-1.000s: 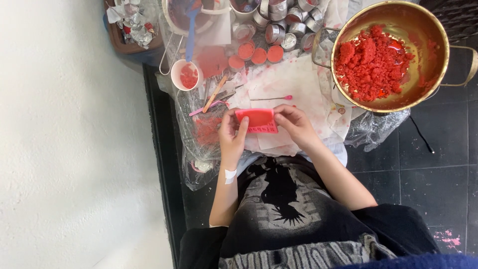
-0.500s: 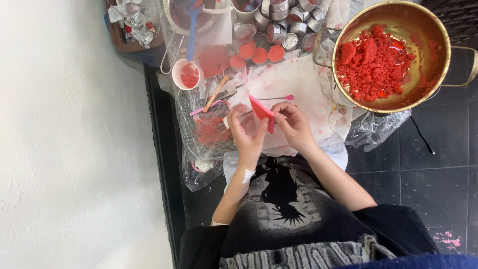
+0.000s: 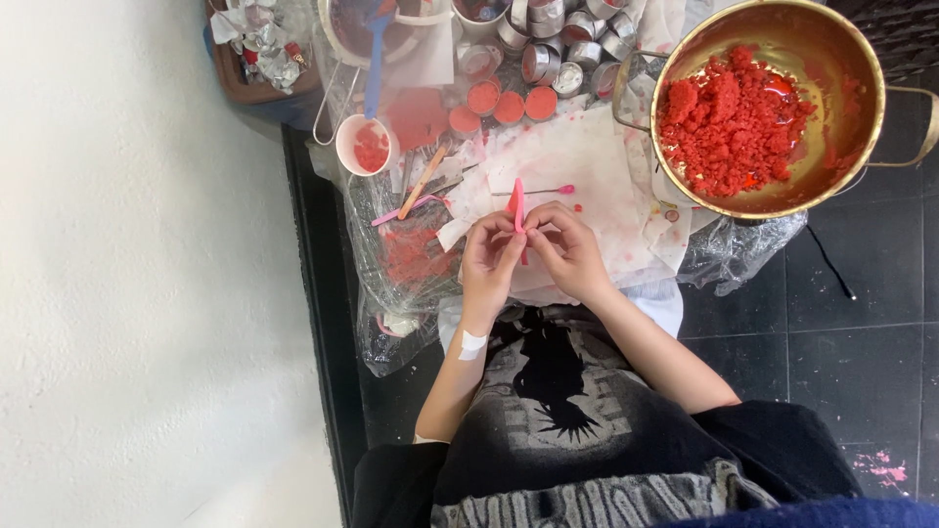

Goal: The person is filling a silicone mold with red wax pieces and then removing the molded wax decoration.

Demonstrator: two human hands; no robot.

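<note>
I pinch a thin pink mould [image 3: 517, 207] edge-up between both hands, my left hand [image 3: 488, 262] and right hand [image 3: 565, 249] closed on it with fingertips, over the stained white paper [image 3: 597, 166]. The brass pot [image 3: 861, 88] of red crumbly mass sits far right.
</note>
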